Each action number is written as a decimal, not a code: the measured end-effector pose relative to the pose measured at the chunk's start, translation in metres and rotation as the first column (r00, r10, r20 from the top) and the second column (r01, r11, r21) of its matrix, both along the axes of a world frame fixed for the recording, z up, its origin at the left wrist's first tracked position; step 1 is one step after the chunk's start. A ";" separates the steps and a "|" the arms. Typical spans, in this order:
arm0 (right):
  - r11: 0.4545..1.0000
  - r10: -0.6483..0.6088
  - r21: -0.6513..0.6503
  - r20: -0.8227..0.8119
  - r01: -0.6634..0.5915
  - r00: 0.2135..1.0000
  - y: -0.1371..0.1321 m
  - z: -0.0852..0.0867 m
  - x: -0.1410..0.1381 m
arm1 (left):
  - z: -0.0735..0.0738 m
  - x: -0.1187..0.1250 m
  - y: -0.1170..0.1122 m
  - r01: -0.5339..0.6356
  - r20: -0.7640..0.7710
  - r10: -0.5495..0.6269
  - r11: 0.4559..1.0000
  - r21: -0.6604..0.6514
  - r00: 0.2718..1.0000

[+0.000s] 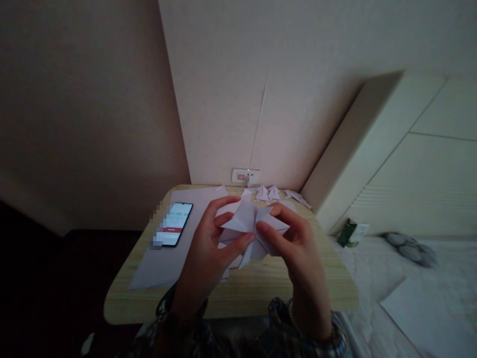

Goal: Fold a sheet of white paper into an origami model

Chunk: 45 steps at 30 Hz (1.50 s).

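Observation:
Between my two hands, above the small wooden table, is a white folded-paper origami piece with several pointed flaps spreading out from its middle. My left hand grips its left side, thumb pressed near the centre and fingers curled behind. On the other side my right hand pinches it, thumb on the front close to the left thumb. The fingertips behind the paper are partly hidden. Smaller folded paper pieces lie beyond my hands at the table's back edge.
A phone with a lit screen rests on a large white sheet at the table's left. A wall socket with a plug is behind the table. To the right, a bed holds a green-and-white packet and a paper sheet.

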State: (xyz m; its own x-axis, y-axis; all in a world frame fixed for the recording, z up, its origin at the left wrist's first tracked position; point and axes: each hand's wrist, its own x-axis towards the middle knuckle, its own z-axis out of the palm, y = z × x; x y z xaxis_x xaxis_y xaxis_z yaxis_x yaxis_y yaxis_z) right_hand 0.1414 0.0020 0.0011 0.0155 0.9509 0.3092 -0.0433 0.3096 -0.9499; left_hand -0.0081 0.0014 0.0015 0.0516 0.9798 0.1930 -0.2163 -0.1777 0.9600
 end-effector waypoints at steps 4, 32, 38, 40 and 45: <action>1.000 -0.006 -0.023 -0.007 0.006 1.000 -0.001 0.000 0.000 | 0.001 0.001 0.000 0.027 0.044 -0.024 0.998 -0.065 0.999; 0.999 -0.002 -0.037 0.073 0.005 0.997 -0.001 0.005 0.001 | 0.003 -0.003 0.001 -0.028 -0.089 0.025 0.999 -0.034 0.996; 0.999 0.008 -0.034 0.036 -0.006 0.999 0.000 0.003 0.001 | 0.004 0.003 -0.004 -0.079 -0.075 0.075 0.996 -0.051 0.994; 0.999 0.016 -0.033 0.030 -0.015 0.999 0.001 0.002 0.001 | 0.004 0.003 -0.004 -0.078 -0.064 0.075 0.996 -0.052 0.995; 0.998 0.044 -0.056 0.085 -0.040 0.995 0.002 -0.001 0.002 | 0.003 -0.002 -0.001 -0.068 -0.079 0.065 0.997 -0.036 0.995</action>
